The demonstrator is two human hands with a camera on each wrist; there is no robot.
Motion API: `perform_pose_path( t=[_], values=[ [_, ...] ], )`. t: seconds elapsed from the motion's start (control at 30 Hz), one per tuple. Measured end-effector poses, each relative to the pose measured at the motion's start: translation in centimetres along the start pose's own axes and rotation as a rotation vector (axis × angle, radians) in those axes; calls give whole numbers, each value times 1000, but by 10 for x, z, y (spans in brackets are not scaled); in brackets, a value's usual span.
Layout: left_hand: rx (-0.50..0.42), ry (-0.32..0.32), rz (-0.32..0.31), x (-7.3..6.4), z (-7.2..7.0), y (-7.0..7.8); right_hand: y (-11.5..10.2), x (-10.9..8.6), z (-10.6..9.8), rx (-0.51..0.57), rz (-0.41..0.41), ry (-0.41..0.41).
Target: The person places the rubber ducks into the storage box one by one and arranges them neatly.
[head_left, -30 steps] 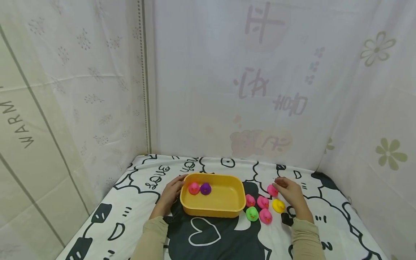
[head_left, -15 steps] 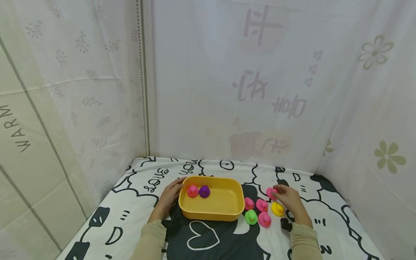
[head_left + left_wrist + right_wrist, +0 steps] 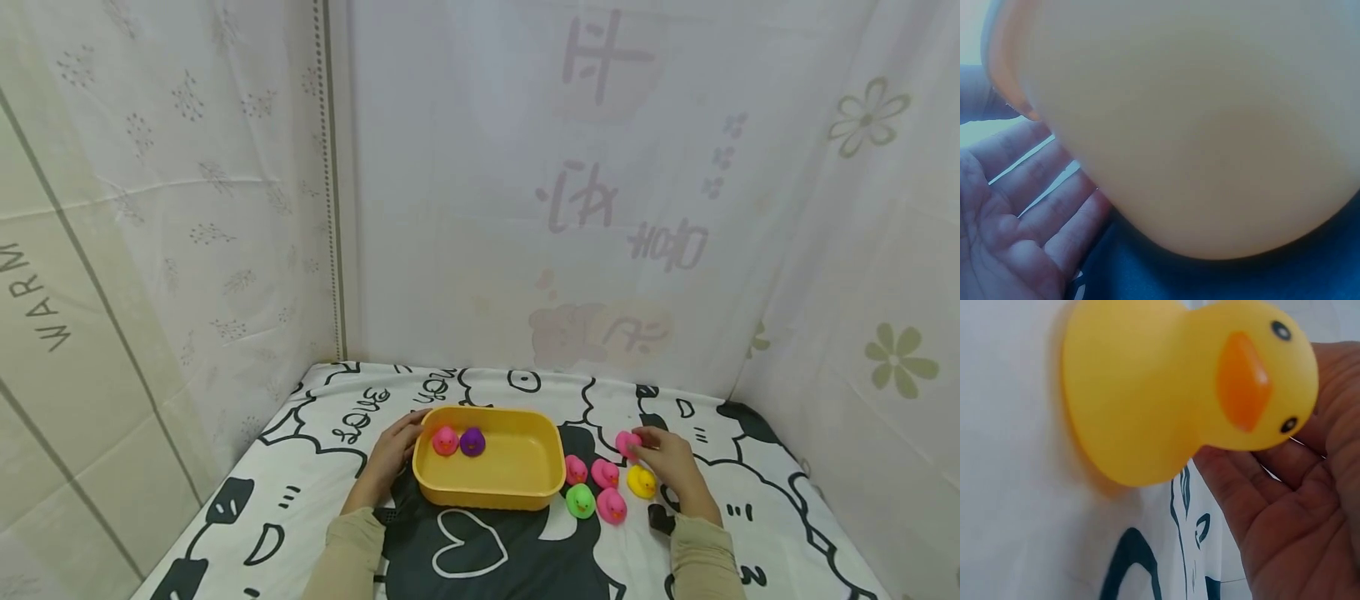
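A yellow plastic basin holds a pink rubber duck and a purple one at its left end. My left hand rests against the basin's left side, its fingers straight along the outer wall in the left wrist view. To the right, my right hand pinches another pink rubber duck at the back of a loose group. A yellow duck stands just in front of that hand; in the right wrist view it hides the fingertips and the pinched duck.
Beside the basin's right end sit several more ducks: a green one and pink ones, the nearest pink duck at the front. A black-and-white patterned cloth covers the surface. Pale printed curtains enclose the back and sides.
The right fingers have lowered slightly and closed in on the pink duck. The head view has shifted a little; the left hand and basin keep their places.
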State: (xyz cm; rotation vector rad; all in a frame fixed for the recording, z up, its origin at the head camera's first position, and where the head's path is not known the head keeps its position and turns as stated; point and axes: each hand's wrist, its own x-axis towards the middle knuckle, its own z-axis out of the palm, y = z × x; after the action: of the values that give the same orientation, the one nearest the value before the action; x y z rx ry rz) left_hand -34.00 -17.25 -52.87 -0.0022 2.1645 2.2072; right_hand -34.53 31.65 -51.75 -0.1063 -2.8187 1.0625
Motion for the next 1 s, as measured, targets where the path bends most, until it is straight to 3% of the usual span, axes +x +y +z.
perform_pose_path(
  t=[0.43, 1.0],
  values=[
    [1, -7, -4, -4, 2, 3, 2, -1, 1, 5, -41, 57],
    [-13, -12, -13, -2, -2, 5, -20, 5, 4, 27, -109, 72]
  ],
)
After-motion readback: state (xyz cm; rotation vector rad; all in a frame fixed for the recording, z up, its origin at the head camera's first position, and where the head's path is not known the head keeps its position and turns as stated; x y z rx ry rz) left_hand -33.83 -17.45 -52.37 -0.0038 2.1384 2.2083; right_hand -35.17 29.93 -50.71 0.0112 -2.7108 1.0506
